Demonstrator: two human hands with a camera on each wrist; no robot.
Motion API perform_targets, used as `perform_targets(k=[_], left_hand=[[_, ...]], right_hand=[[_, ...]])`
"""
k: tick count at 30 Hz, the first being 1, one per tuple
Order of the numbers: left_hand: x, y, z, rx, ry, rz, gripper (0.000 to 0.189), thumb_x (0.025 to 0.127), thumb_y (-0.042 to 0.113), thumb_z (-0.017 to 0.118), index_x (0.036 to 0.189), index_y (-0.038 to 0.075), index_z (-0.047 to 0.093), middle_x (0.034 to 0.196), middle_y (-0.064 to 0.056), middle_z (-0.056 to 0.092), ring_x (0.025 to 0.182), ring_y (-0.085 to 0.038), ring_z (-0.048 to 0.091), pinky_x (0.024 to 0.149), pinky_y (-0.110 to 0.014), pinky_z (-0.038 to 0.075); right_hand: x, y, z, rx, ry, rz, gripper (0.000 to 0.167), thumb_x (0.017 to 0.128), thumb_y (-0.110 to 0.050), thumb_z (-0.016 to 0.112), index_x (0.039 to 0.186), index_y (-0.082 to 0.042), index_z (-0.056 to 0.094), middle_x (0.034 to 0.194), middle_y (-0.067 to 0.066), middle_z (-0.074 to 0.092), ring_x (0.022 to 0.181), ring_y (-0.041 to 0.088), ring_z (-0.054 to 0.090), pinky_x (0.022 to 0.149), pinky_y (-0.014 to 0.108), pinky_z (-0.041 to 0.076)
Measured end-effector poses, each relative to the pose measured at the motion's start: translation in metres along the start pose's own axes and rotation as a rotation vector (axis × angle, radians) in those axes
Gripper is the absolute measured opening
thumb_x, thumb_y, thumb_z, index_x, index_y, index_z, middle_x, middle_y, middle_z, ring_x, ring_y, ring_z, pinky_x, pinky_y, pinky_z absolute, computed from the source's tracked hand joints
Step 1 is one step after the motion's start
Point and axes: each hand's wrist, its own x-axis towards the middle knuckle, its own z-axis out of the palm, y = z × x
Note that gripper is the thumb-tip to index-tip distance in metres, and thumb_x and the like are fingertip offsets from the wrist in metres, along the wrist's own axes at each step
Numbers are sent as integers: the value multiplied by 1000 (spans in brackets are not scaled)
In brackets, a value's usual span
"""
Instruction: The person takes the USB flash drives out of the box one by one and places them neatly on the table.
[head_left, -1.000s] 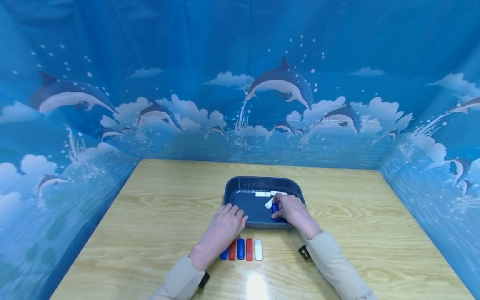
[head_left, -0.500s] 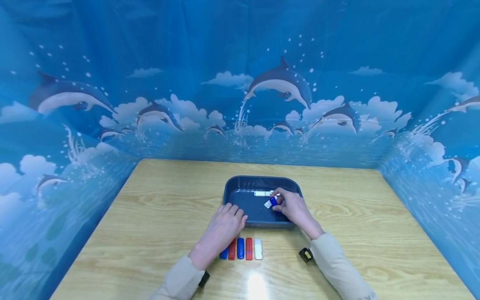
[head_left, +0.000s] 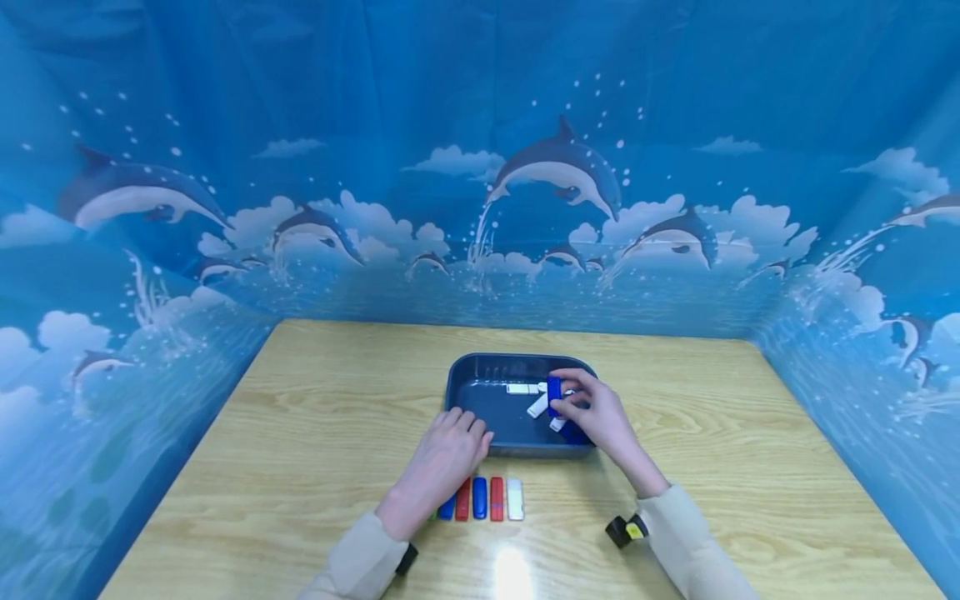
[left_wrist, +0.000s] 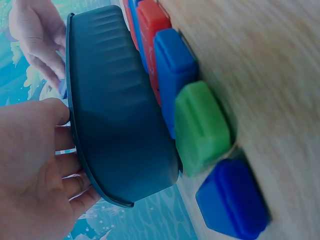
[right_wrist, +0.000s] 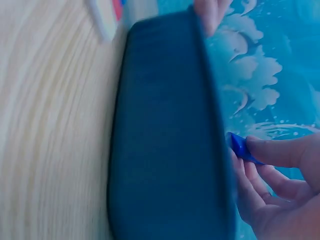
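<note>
Between thumb and fingertips, my right hand [head_left: 600, 412] pinches a blue USB flash drive [head_left: 554, 396], held upright over the right part of a dark blue tray [head_left: 480, 447]. The right wrist view shows this blue stick [right_wrist: 241, 146] just beyond the tray rim. Below it in the tray lie several white USB sticks, one flat at the back [head_left: 522, 388] and one slanted [head_left: 537, 406]. Another blue piece [head_left: 573, 433] lies partly under my right hand. My left hand [head_left: 442, 454] rests its fingers on the tray's front left rim; its fingertips are hidden behind the rim in the left wrist view.
In front of the tray stands a row of sticks on the wooden table [head_left: 300, 467]: white [head_left: 515, 499], red [head_left: 497, 499], blue [head_left: 480, 498] and more, including a green one [left_wrist: 202, 127] partly hidden by my left arm. A dolphin-print curtain [head_left: 480, 183] encloses the table.
My right hand has lifted the blue flash drive from low in the tray, turning it upright and moving slightly back. More of the tray's contents shows now. The left hand has stayed put.
</note>
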Motion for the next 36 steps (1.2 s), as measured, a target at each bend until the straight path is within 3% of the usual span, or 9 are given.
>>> perform_targets(k=[8, 13, 22, 30, 36], left_hand=[[0, 0, 2, -7, -2, -9, 31, 104, 38, 56, 105, 12, 72, 103, -4, 71, 96, -20, 61, 92, -36, 53], [0, 0, 2, -8, 13, -4, 30, 104, 37, 56, 102, 12, 72, 100, -4, 70, 93, -20, 60, 90, -35, 53], [0, 0, 1, 9, 21, 10, 28, 104, 36, 57, 104, 12, 73, 98, -2, 70, 90, -19, 58, 87, -34, 53], [-1, -1, 3, 29, 53, 32, 25, 103, 32, 58, 103, 12, 73, 97, -1, 70, 90, -18, 59, 87, -33, 53], [-1, -1, 2, 39, 45, 32, 25, 103, 33, 58, 103, 13, 72, 96, -1, 69, 90, -18, 59, 87, -34, 53]], right_hand=[[-23, -11, -7, 223, -71, 36, 45, 93, 3, 68, 136, -2, 56, 107, 20, 60, 84, 21, 68, 77, 49, 60], [-39, -18, -9, 276, -88, 56, 44, 92, 4, 69, 134, -2, 57, 109, 20, 59, 85, 23, 67, 78, 48, 61], [-65, -22, -7, 214, -95, 108, 46, 89, 0, 74, 132, -6, 61, 112, 15, 62, 87, 19, 66, 74, 32, 60], [-83, -13, 2, 237, -218, 56, 51, 86, 1, 75, 133, 1, 57, 111, 20, 60, 84, 19, 68, 72, 37, 61], [-90, -4, 12, 188, -292, 68, 57, 80, 2, 80, 132, 3, 57, 109, 17, 60, 80, 16, 67, 66, 28, 58]])
